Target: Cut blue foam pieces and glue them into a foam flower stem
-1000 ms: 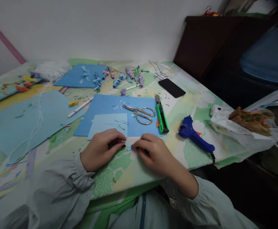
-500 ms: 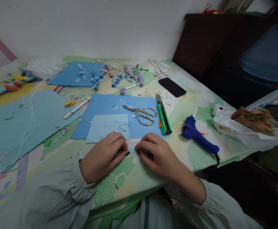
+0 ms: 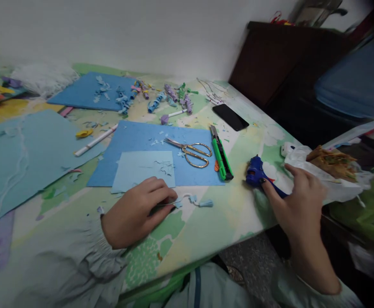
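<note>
My left hand (image 3: 142, 211) pinches a white string (image 3: 186, 195) at the table's near side. Small light blue foam pieces (image 3: 192, 199) and a light blue tassel (image 3: 206, 203) are on the string, lying on the cloth to the right of my fingers. My right hand (image 3: 298, 196) is over a blue glue gun (image 3: 255, 171) with fingers spread. Its thumb overlaps the gun's handle; whether it touches I cannot tell. Beyond my left hand lies a light blue foam sheet (image 3: 138, 169) on a larger blue sheet (image 3: 106, 160).
Gold-handled scissors (image 3: 195, 154) and a green box cutter (image 3: 221, 156) with its blade out lie ahead. Farther back are a black phone (image 3: 230, 117) and several curled foam pieces (image 3: 156, 102). A wrapped food item (image 3: 331, 162) sits at the right edge.
My right hand has let go of the string piece and moved right to the glue gun. My left hand stays in place, and the tassel now shows. The view has turned slightly right.
</note>
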Motion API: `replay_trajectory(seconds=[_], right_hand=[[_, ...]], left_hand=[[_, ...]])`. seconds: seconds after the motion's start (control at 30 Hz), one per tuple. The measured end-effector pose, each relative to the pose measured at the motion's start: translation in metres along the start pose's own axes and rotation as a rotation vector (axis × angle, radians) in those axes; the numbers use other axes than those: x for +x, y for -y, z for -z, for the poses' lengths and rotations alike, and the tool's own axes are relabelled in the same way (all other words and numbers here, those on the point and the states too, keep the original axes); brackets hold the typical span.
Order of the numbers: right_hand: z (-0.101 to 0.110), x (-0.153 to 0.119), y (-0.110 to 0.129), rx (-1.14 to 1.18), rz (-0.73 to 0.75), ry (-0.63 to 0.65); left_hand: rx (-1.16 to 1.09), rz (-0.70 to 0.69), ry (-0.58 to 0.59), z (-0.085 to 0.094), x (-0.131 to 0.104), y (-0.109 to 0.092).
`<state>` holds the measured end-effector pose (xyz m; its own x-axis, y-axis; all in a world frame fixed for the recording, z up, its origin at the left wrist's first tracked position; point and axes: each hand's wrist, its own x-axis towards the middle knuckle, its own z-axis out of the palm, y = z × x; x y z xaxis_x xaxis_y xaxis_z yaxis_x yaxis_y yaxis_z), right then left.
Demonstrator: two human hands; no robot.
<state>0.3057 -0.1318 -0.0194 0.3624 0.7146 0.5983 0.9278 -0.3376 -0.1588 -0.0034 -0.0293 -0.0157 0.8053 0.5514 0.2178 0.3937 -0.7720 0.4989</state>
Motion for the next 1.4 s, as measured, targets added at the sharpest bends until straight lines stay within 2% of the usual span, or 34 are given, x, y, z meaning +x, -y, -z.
replay_trajectory(seconds=[0.1,0.2,0.37,0.43,0.5,0.57,0.63,0.7,0.77,0.87,0.93,1.0,1.4], right_hand=[[-0.009,0.007,-0.019,0.026,-0.083,0.163],[-0.013,0.010,-0.023,0.067,-0.116,0.271],[-0.008,0.017,-0.028,0.080,0.104,0.401],[-0.002,0.019,-0.031,0.112,0.115,0.428],[0.007,0.016,-0.029,0.172,0.033,0.390],[0.020,0.006,-0.019,0.310,-0.117,0.307],[0.034,-0.011,-0.001,0.569,-0.298,0.234],[0.045,-0.032,0.020,0.869,-0.398,0.258],[0.049,-0.050,0.041,1.168,-0.401,0.446],[0.047,-0.067,0.064,1.360,-0.379,0.740],[0.043,-0.072,0.073,1.386,-0.348,0.871],[0.041,-0.075,0.077,1.358,-0.335,0.924],[0.038,-0.082,0.074,1.278,-0.317,0.945]], left_hand=[[0.004,-0.020,-0.011,-0.001,-0.001,0.000],[-0.009,-0.017,-0.022,-0.001,-0.001,0.001],[-0.113,0.025,-0.063,0.000,-0.001,0.002],[-0.139,0.038,-0.083,0.000,-0.002,0.003],[-0.138,0.052,-0.095,0.000,-0.003,0.003],[-0.134,0.058,-0.101,0.000,-0.003,0.003],[-0.137,0.057,-0.106,0.000,-0.003,0.003],[-0.139,0.059,-0.109,0.001,-0.002,0.002],[-0.130,0.067,-0.123,0.002,-0.002,0.001],[-0.124,0.062,-0.155,0.002,-0.002,0.002],[-0.125,0.052,-0.164,0.002,-0.003,0.003],[-0.121,0.046,-0.163,0.002,-0.005,0.004],[-0.112,0.053,-0.109,0.003,-0.003,0.001]])
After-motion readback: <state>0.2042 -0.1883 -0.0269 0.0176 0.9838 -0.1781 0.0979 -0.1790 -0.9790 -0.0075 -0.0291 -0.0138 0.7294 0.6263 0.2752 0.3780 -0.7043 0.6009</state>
